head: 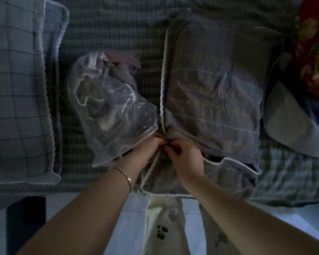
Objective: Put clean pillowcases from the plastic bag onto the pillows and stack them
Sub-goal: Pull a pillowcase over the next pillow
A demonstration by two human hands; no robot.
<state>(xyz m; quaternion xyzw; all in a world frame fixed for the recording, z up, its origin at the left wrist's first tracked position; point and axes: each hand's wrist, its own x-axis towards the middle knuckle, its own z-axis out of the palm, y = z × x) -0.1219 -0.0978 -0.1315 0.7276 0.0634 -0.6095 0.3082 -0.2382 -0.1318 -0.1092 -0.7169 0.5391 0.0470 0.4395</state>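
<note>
Two stacked grey checked pillows [17, 70] lie left of the crumpled clear plastic bag [110, 100], probably set aside as finished. Just right of the bag, your left hand [147, 146] and right hand [184, 153] pinch the near edge of the lace-trimmed grey plaid pillowcase [210, 85], seemingly closing it over its pillow.

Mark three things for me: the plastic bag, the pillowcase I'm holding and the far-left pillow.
plastic bag [118, 115], head view, on its clear crinkled side.
pillowcase [215, 89], head view, on its plaid top face, over the pillow.
far-left pillow [17, 74], head view, on the middle of its checked cover.
</note>
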